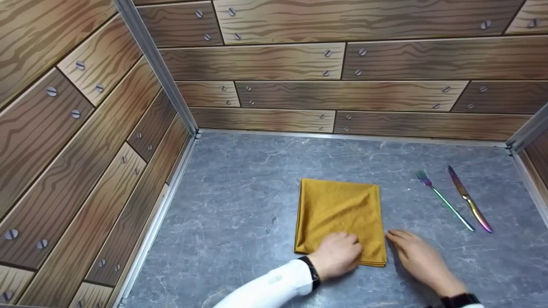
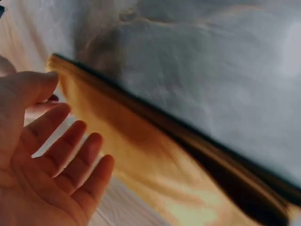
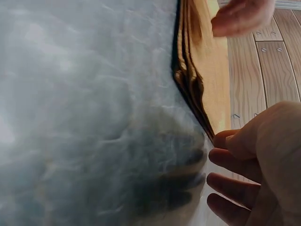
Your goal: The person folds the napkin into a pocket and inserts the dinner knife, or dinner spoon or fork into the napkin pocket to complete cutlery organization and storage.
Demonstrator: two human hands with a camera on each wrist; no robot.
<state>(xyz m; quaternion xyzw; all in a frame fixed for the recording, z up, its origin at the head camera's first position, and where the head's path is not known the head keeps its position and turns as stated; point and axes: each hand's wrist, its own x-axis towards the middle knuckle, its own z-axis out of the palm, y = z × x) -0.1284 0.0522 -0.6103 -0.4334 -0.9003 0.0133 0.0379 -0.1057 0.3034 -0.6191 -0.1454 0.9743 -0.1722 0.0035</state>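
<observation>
A mustard-yellow cloth napkin [image 1: 338, 209], folded into a square with layered edges, lies flat on the grey tabletop with a few creases across its top. Over its near edge is my left hand [image 1: 337, 256]; the left wrist view shows that hand's fingers [image 2: 70, 146] loosely spread and slightly bent, with nothing gripped between them. Beside the napkin's right edge rests my right hand [image 1: 421, 259], its fingertips right at the edge. In the right wrist view the right hand's fingers [image 3: 233, 188] are relaxed and apart, the index fingertip by the napkin's corner.
Right of the napkin, an iridescent fork [image 1: 445, 201] and a matching table knife [image 1: 469, 199] lie slanted on the grey marbled tabletop [image 1: 231, 192]. Wood-patterned panels [image 1: 274, 94] with metal edging stand at the back, left and right.
</observation>
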